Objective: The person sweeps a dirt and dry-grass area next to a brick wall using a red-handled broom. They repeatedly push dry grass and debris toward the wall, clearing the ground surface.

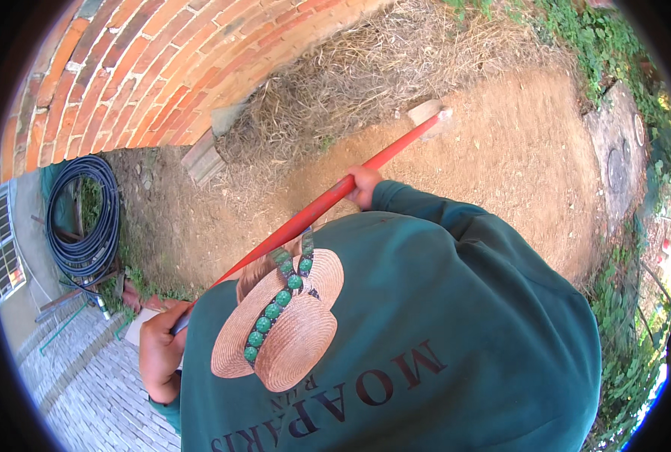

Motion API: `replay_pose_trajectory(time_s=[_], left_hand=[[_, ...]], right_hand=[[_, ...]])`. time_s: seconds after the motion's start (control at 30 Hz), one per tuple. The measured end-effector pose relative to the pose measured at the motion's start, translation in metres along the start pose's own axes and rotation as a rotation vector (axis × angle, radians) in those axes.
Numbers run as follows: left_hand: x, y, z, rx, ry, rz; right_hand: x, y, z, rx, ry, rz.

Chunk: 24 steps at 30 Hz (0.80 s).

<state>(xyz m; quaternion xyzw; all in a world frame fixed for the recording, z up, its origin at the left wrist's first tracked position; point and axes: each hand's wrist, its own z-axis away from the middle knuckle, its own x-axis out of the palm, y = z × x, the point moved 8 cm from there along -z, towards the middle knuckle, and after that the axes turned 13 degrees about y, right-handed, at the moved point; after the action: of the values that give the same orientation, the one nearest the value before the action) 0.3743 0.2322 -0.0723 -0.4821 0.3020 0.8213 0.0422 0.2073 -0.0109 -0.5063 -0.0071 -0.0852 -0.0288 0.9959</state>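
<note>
A long tool with a red handle (313, 209) slants across my front, from low left to upper right. My right hand (364, 186) is wrapped around the shaft about midway along it. Beside my left side, my left hand (163, 344) grips the near end, partly hidden by my green sweatshirt (403, 316). The tool's far end (444, 114) is down at the bare soil (516, 152), where the dry grass begins. Its head is blurred, so I cannot tell its exact kind. A pale flat piece (424, 111) shows next to it, perhaps part of the head.
A brick wall (143, 73) rises at upper left, with dry cut grass (358, 73) along its foot. Coiled black hose (84, 214) hangs at left above grey paving (104, 384). A concrete slab (618, 152) and green plants (623, 350) border the right side. A grooved block (203, 158) lies by the wall.
</note>
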Motion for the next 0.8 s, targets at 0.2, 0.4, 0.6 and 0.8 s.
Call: replay_pose_trajectory(time_s=[0.2,0.4,0.6,0.8], left_hand=[[-0.01,-0.034,0.015,-0.119,0.054,0.059],[0.011,-0.057,0.007,-0.029,-0.018,0.082],[-0.025,-0.019,0.008,0.009,0.031,-0.039],[-0.049,-0.013,0.01,0.078,0.08,-0.066]], right_hand=[[0.014,0.004,0.026,-0.01,-0.009,0.133],[-0.002,-0.019,0.025,-0.068,0.014,0.147],[0.011,0.015,0.011,-0.018,-0.009,0.173],[0.023,0.035,0.011,0.042,-0.13,0.189]])
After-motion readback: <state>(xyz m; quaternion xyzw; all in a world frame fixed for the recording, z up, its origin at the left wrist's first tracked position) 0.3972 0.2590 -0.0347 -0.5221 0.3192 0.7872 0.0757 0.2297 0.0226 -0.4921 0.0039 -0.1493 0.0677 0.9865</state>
